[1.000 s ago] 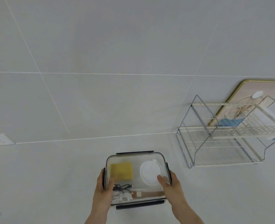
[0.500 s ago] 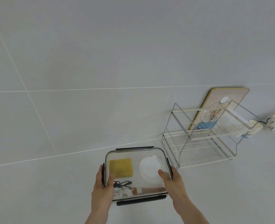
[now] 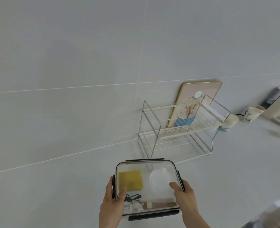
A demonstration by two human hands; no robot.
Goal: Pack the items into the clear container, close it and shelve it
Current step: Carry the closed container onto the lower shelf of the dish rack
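- Clear rectangular plastic container with black latches (image 3: 146, 186): one, lower centre of the frame, held between both hands; whether it rests on the pale worktop (image 3: 53, 186) or is lifted just off it cannot be told.
- Left hand (image 3: 110, 201): fingers clamped on the container's left side, thumb lying over the lid.
- Right hand (image 3: 185, 198): fingers clamped on the right side, thumb pressed on the lid above the white disc.
- Contents, seen through the lid: one yellow rectangular sponge (image 3: 130, 180) at upper left; one white round disc-shaped item (image 3: 160, 180) at upper right; one black cable (image 3: 132, 197) and one white coiled cable (image 3: 133, 207) at lower left; one brown stick-like item with a pale band (image 3: 159, 204) along the near edge.
- Progress, as judged: packing appears complete and the lid is on. The side latches seem folded down, while the near black latch bar (image 3: 153, 215) stands out from the edge, so full closure is uncertain.
- Remaining, as judged: secure any loose latch, then shelve the container.
- Two-tier wire rack with cream rails (image 3: 177, 134): one, right of centre, well apart from the container; its lower tier looks free, a likely destination.
- Gold-rimmed pink tray (image 3: 205, 89): one, leaning on the wall behind the rack.
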